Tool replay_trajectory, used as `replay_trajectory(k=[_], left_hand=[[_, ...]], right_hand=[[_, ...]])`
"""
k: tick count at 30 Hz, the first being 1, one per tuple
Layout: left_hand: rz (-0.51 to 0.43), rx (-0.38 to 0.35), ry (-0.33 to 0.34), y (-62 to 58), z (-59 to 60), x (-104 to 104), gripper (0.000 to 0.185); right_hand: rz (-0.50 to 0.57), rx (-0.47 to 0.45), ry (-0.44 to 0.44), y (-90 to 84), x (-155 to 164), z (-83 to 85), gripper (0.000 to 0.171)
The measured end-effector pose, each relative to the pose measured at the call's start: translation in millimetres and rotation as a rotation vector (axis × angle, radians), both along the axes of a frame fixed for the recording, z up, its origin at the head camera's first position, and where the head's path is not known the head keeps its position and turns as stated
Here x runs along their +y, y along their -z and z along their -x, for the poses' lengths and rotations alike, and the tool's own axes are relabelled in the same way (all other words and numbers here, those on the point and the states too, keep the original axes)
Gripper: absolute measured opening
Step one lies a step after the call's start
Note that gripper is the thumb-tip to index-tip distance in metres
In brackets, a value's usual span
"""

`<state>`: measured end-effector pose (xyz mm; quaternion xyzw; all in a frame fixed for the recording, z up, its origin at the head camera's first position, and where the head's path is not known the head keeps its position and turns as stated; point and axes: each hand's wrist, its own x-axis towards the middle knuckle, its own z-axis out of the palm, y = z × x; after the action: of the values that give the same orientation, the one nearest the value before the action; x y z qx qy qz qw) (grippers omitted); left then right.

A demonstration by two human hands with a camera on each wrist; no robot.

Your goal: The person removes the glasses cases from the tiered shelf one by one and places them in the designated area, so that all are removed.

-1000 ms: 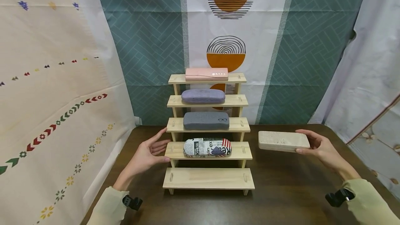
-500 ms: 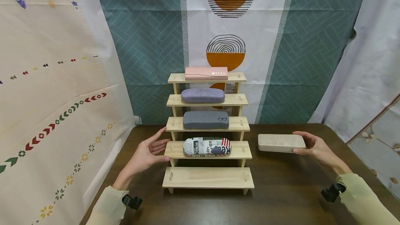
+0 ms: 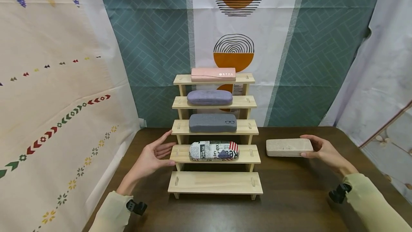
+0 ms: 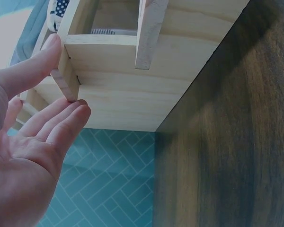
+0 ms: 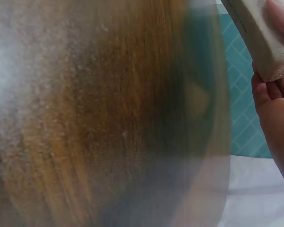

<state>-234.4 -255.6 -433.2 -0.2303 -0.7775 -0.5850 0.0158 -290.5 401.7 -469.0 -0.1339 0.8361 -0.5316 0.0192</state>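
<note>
My left hand (image 3: pixel 152 156) stands at the left side of a stepped wooden display rack (image 3: pixel 215 183). Its fingers are extended; in the left wrist view the thumb (image 4: pixel 45 56) and fingertips (image 4: pixel 83 104) touch the ends of the boards. To the right of the rack my right hand (image 3: pixel 322 153) grips the right end of a beige glasses case (image 3: pixel 288 148), thumb in front and fingers behind. This case is level and held above the table. In the right wrist view only one end of the case (image 5: pixel 265 42) shows.
On the rack's steps, top to bottom, lie a pink case (image 3: pixel 213 75), a purple case (image 3: pixel 210 97), a grey glasses case (image 3: pixel 212 123) and a newsprint-patterned case (image 3: pixel 214 150). The lowest step is bare. Patterned cloths (image 3: pixel 154 46) hang behind the dark wooden table (image 3: pixel 212 216).
My right hand has shifted a little to the left with the beige glasses case, which has turned from a slight slant to level. My left hand stays at the rack's side.
</note>
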Motion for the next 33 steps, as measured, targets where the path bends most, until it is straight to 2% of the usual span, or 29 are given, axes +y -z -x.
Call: replay_trajectory(k=[10,17,23,33], left_hand=[[-0.008,0.001,0.01,0.1,0.8,0,0.11],[-0.007,-0.001,0.009,0.9,0.7,0,0.11],[-0.005,-0.006,0.007,2.0,0.5,0,0.11],[0.002,0.003,0.006,1.9,1.1,-1,0.11]], right_hand=[[-0.064,-0.009,0.0,-0.4,4,8.2,0.071],[-0.161,0.041,-0.012,-0.4,5,15.8,0.074],[-0.231,0.094,-0.033,5.9,8,22.9,0.074],[-0.296,0.116,-0.047,17.3,9,28.4,0.075]])
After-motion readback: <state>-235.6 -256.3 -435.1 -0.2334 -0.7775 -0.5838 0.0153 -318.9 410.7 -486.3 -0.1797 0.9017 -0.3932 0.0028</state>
